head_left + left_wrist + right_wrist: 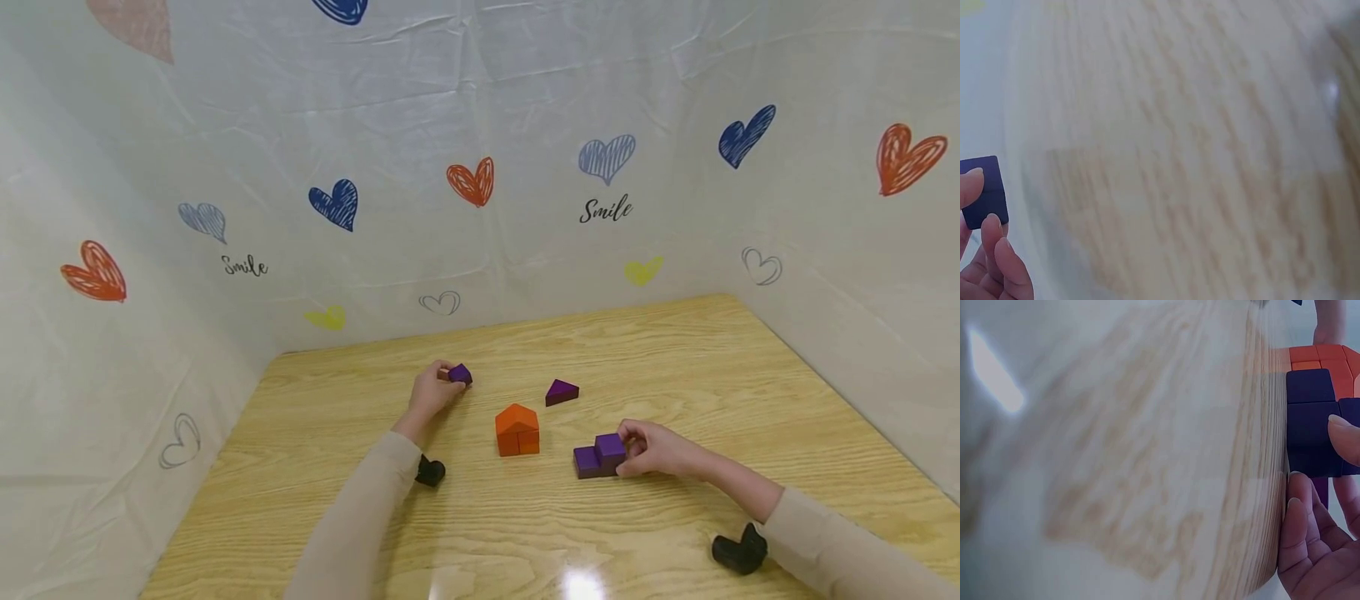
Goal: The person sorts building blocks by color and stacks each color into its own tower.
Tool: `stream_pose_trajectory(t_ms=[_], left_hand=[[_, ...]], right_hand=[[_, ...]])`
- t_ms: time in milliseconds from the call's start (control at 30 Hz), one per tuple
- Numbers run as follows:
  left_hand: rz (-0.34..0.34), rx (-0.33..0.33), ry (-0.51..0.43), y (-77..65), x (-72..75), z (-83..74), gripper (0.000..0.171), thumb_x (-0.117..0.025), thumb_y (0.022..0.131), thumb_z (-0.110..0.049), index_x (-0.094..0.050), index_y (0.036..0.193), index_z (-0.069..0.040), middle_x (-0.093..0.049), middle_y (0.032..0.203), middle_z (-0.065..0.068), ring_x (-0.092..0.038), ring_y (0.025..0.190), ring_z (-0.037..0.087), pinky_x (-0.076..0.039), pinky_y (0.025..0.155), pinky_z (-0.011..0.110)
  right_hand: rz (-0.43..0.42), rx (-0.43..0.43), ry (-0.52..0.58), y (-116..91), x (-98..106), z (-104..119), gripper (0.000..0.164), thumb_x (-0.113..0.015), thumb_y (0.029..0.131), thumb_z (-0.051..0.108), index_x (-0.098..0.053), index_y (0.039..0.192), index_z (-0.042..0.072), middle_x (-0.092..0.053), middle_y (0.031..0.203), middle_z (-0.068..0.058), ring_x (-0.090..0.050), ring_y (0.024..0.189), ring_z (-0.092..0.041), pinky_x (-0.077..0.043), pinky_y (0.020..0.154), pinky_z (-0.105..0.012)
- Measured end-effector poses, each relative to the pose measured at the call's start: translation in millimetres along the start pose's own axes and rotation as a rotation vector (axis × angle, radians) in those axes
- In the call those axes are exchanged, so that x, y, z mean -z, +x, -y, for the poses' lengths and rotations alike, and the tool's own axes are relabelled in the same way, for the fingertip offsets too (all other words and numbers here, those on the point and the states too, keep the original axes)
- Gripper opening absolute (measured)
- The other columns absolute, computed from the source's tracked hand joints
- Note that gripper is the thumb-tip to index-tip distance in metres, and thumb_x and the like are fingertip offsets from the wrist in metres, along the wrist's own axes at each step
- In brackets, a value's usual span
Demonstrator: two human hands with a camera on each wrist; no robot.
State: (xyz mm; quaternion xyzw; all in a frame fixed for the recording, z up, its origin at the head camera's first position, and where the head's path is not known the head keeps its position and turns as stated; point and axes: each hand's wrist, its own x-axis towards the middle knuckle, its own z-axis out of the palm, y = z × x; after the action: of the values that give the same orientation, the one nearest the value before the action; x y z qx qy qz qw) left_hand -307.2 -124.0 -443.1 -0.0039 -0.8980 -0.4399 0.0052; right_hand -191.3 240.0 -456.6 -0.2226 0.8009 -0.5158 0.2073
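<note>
At the far side of the table my left hand (435,392) pinches a small purple block (460,375) between thumb and fingers. The left wrist view shows that block (986,197) at its left edge, with the thumb on its face. My right hand (660,450) holds the right end of a step-shaped group of purple blocks. A cube (610,445) forms its raised right part, with a lower block (587,461) to the left. In the right wrist view, the thumb (1346,439) presses the purple blocks (1312,425) and the other fingers curl beside them.
An orange house-shaped block stack (517,432) with a pointed roof stands between the hands. Behind the purple group lies a purple triangular block (562,392). The wooden table (345,400) meets a white cloth backdrop (405,267) with printed hearts at the back and sides.
</note>
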Motion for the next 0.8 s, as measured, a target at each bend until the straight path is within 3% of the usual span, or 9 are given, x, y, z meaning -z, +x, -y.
stream_pose_trajectory(t_ms=[167, 533, 800], left_hand=[[0.029, 0.008, -0.068, -2.3, 4.9, -5.7, 0.033, -0.069, 0.081, -0.008, -0.056, 0.110, -0.004, -0.058, 0.104, 0.018, -0.055, 0.077, 0.021, -0.046, 0.056, 0.025], [0.055, -0.051, -0.029, -11.1, 13.4, -22.6, 0.033, -0.069, 0.081, -0.013, -0.056, 0.110, -0.008, -0.059, 0.106, 0.015, -0.055, 0.074, 0.019, -0.047, 0.057, 0.025], [0.088, -0.114, 0.014, -23.5, 21.8, -42.3, 0.035, -0.070, 0.081, -0.018, -0.056, 0.111, -0.010, -0.061, 0.106, 0.013, -0.051, 0.062, 0.016, -0.046, 0.055, 0.025]], right_hand=[[-0.001, -0.003, 0.001, 0, 0, 0, 0.032, -0.070, 0.079, 0.012, -0.042, 0.089, -0.001, -0.043, 0.065, 0.003, -0.037, 0.055, -0.005, -0.033, 0.051, -0.021], [0.001, 0.001, 0.016, 0, 0, -1, 0.032, -0.070, 0.079, 0.013, -0.042, 0.089, 0.000, -0.042, 0.065, 0.003, -0.038, 0.056, -0.004, -0.034, 0.052, -0.021], [0.004, 0.001, 0.028, 0, 0, -1, 0.032, -0.070, 0.079, 0.013, -0.043, 0.090, 0.000, -0.042, 0.066, 0.004, -0.038, 0.056, -0.004, -0.034, 0.052, -0.020]])
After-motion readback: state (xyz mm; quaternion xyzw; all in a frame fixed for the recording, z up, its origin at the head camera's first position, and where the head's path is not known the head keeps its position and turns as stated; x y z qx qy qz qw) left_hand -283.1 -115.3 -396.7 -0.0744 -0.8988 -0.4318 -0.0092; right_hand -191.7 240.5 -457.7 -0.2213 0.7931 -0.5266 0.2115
